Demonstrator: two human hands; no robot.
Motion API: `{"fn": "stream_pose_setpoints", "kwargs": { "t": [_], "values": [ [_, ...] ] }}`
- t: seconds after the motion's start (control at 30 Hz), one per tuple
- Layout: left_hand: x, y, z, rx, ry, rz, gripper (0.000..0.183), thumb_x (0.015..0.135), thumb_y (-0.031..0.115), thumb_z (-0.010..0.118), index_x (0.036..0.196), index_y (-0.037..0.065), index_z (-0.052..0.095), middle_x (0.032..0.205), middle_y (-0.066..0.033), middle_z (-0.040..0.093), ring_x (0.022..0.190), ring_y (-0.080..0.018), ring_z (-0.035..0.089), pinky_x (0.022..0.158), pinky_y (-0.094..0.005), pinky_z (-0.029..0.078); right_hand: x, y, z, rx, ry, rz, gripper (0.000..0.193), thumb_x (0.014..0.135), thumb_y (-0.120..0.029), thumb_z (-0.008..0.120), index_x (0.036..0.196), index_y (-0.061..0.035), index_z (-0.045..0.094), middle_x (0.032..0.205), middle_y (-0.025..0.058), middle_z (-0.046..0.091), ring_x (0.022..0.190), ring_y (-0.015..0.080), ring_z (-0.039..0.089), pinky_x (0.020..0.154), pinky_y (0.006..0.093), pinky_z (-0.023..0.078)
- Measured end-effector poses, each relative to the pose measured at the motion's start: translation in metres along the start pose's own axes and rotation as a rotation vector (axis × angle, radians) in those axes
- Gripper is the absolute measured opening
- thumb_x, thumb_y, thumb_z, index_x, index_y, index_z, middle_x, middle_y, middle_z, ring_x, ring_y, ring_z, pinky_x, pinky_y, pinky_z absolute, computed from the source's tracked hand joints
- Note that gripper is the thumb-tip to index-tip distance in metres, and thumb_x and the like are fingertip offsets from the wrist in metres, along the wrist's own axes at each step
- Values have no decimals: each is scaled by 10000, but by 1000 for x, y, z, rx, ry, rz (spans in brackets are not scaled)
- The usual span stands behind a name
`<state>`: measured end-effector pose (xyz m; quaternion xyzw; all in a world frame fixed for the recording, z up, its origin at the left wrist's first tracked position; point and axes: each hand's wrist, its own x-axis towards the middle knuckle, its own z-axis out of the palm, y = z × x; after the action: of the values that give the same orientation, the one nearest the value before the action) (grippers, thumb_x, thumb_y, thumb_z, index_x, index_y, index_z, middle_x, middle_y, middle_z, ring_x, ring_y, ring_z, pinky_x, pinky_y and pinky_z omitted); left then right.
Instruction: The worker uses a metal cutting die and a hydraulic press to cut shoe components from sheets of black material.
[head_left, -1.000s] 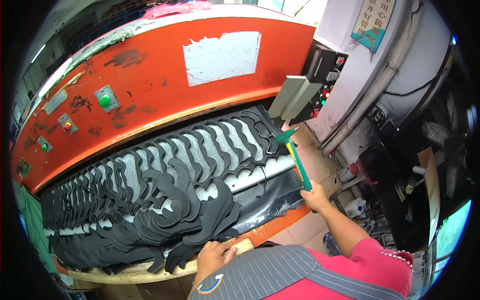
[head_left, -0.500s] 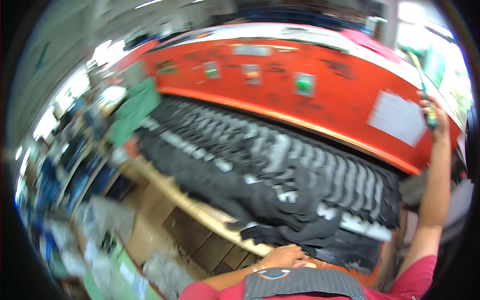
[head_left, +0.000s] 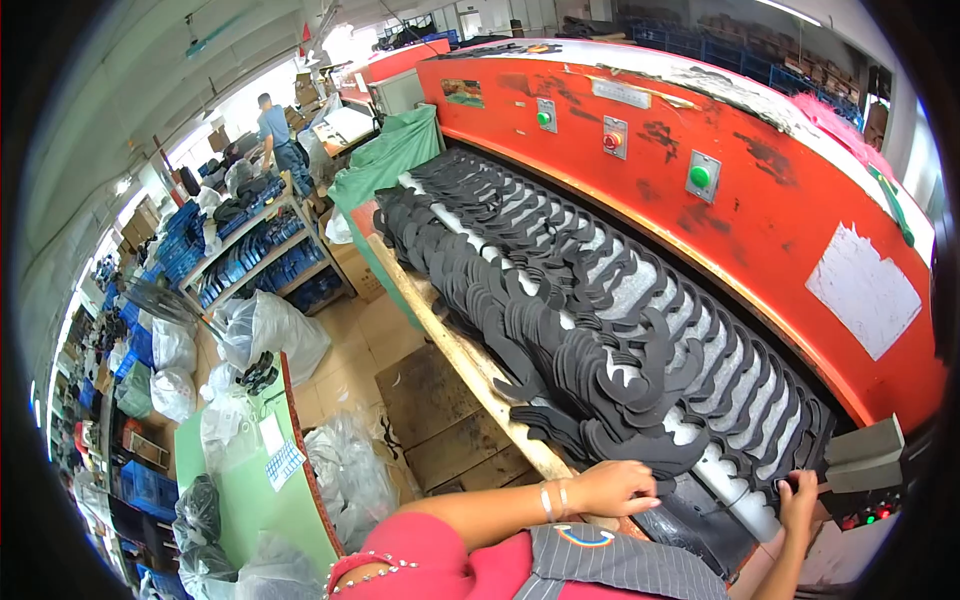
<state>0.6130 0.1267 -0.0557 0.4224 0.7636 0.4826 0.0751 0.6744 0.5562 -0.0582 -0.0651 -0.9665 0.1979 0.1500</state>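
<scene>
My left hand [head_left: 615,488] hovers at the near edge of the bench with its fingers curled in, nothing seen in them. Just beyond it lie overlapping piles of dark grey curved foam pieces [head_left: 640,380]. My right hand [head_left: 797,502] is at the near right corner of a cut black foam sheet [head_left: 818,440], its fingers bent together at the sheet's edge. Whatever they grip is too small to make out. Pale grey gaps show between the curved strips of the sheet. A slim green thing [head_left: 890,205] rests on the red machine's top right edge.
The long red machine [head_left: 640,190] with green and red buttons stands behind the foam. A wooden rail [head_left: 470,375] edges the bench. At left are a green table [head_left: 240,470], plastic bags [head_left: 270,335] and a rack of blue goods [head_left: 265,265]. Another person [head_left: 280,145] stands far back.
My right hand has come down from the machine's top right, where it held a slim green-handled tool, to the foam sheet's corner. The tool has left my hand. The view has turned left.
</scene>
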Motion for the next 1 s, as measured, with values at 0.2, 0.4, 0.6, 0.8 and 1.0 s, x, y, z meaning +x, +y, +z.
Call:
{"fn": "stream_pose_setpoints", "kwargs": {
  "t": [0.2, 0.4, 0.6, 0.8, 1.0],
  "values": [
    [109, 16, 82, 53, -159, 270, 214, 771, 253, 692, 860, 73, 620, 890, -95, 568, 919, -299, 555, 803, -416, 453, -17, 1, 6, -16, 108, -315, 126, 737, -29, 642, 850, -15, 587, 868, 151, 566, 889, 351, 537, 805, 431, 427],
    [165, -1, 164, 191, -264, 222, 586, 701, 220, 724, 1205, -15, 541, 1222, -161, 523, 1200, -307, 469, 1079, -422, 316, -14, -2, -1, -41, -25, -330, 218, 621, -23, 714, 819, -28, 622, 826, 118, 571, 842, 320, 545, 751, 410, 429],
    [149, -23, 176, 255, -122, 337, 657, 745, 214, 680, 1326, -2, 462, 1261, -161, 501, 1250, -304, 436, 1137, -453, 241, -4, -10, 1, 70, -36, -302, 176, 613, 10, 724, 759, -14, 628, 723, 126, 547, 758, 320, 534, 683, 398, 435],
    [144, -27, 184, 300, -101, 339, 638, 780, 257, 645, 1336, 7, 458, 1344, -154, 470, 1302, -295, 400, 1141, -446, 236, 15, -7, -22, 192, 36, -347, 126, 663, 35, 664, 748, 9, 575, 736, 126, 529, 737, 287, 517, 674, 368, 422],
    [142, -25, 178, 313, -101, 346, 657, 800, 265, 629, 1366, 8, 417, 1357, -165, 457, 1321, -301, 380, 1145, -451, 225, 45, 5, -60, 433, 105, -104, 62, 826, -4, 557, 785, 10, 512, 768, 49, 470, 722, 142, 456, 667, 260, 381]
  ]
}}
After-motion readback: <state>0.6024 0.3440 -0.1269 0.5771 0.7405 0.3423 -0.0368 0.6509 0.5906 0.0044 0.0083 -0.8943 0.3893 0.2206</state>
